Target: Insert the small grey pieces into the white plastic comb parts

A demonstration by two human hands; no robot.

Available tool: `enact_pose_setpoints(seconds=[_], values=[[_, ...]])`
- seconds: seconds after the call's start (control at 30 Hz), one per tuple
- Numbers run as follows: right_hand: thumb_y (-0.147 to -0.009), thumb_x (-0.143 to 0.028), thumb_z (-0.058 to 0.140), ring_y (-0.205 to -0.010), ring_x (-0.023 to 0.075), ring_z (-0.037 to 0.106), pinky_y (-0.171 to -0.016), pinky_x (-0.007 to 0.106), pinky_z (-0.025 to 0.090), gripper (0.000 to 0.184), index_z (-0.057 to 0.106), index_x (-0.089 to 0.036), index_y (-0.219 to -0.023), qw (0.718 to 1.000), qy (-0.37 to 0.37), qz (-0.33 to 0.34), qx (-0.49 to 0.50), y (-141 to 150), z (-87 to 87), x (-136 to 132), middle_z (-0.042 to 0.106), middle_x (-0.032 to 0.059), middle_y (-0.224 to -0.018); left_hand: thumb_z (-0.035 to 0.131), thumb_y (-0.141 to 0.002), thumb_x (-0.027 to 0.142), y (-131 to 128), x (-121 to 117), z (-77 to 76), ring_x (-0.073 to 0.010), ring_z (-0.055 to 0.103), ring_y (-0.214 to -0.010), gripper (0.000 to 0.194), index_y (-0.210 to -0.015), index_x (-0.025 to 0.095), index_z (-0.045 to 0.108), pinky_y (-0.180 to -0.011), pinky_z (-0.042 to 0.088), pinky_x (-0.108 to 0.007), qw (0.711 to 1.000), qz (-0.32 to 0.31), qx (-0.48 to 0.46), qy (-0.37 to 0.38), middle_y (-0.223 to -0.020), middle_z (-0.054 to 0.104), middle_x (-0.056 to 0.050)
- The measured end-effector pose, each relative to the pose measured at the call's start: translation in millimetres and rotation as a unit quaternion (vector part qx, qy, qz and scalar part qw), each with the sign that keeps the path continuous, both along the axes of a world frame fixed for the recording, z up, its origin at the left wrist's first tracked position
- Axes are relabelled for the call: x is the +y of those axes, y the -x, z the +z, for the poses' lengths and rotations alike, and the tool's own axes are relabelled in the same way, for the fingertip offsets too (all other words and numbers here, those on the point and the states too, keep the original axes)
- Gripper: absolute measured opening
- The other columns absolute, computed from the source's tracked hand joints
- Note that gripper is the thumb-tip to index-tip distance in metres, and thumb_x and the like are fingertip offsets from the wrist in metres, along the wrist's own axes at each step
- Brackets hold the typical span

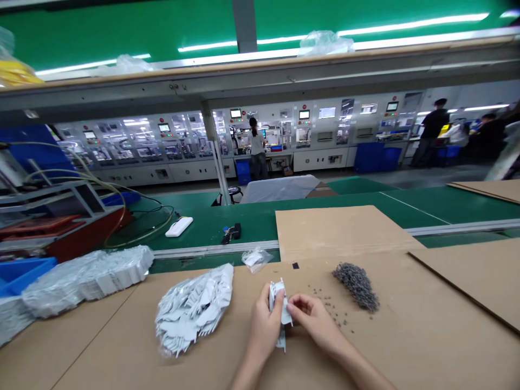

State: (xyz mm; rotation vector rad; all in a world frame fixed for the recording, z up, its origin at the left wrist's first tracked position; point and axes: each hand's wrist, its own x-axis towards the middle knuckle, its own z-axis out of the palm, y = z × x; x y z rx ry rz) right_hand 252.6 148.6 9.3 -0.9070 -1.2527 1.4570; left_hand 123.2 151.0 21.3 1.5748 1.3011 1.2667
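The left hand (263, 327) holds a small, crumpled white packet (277, 309) upright, its grip pressed together around the packet. The right hand (312, 320) is just beside it, its grip pinching the packet's edge between thumb and fingers. The packet is in the air over the cardboard-covered surface (101, 349).

Just left of the hands lies one clear plastic bag (193, 309) crammed with white pieces, too many and too tangled to count. To the right is one heap of small dark grey parts (356, 287), with dozens of loose ones (325, 303) scattered toward the hands. Farther on lie one small clear bag (255, 259) holding something white and one black square (295, 265).

At far left, one long silvery bag (87, 279) of white pieces lies beside one blue bin (24, 273). Beyond, a green bench (260, 222) carries one white oblong device (179, 226) and what may be one set of keys (232, 233). At least three people stand farther off, one (257, 149) at a row of white machines (325, 130).
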Motion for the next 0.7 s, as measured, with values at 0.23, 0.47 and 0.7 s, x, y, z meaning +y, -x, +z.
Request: enact_pose_setpoints(seconds=[0.23, 0.47, 0.7], values=[[-0.065, -0.038, 0.064, -0.057, 0.0116, 0.053, -0.059, 0.025, 0.043, 0.025, 0.056, -0.015, -0.069, 0.994, 0.078, 0.046, 0.061, -5, 3.8, -1, 0.057, -0.0002, -0.062, 0.043, -0.08, 0.037, -2, -3, 1.6, -0.0116, 0.042, -0.06, 0.022, -0.075, 0.016, 0.045, -0.055, 0.033, -0.019, 0.998, -0.047, -0.027, 0.014, -0.064, 0.045, 0.003], [-0.066, -0.033, 0.065, -0.057, 0.0099, 0.054, -0.061, 0.025, 0.044, 0.022, 0.054, -0.015, -0.071, 0.982, 0.138, 0.094, 0.093, -9, 5.2, -5, 0.058, 0.0005, -0.064, 0.042, -0.081, 0.038, -4, -4, -1.3, -0.0119, 0.043, -0.06, 0.022, -0.076, 0.016, 0.046, -0.055, 0.033, -0.019, 0.998, -0.058, -0.015, 0.02, -0.064, 0.045, 0.002], [-0.069, -0.042, 0.057, -0.056, 0.0127, 0.053, -0.056, 0.027, 0.043, 0.026, 0.054, -0.016, -0.071, 0.998, 0.066, 0.003, -0.007, -22, -3.2, 13, 0.058, 0.0015, -0.065, 0.043, -0.079, 0.037, 5, 7, -5.2, -0.012, 0.044, -0.055, 0.021, -0.072, 0.017, 0.047, -0.052, 0.031, -0.019, 0.999, 0.015, 0.045, 0.011, -0.059, 0.047, 0.003]])
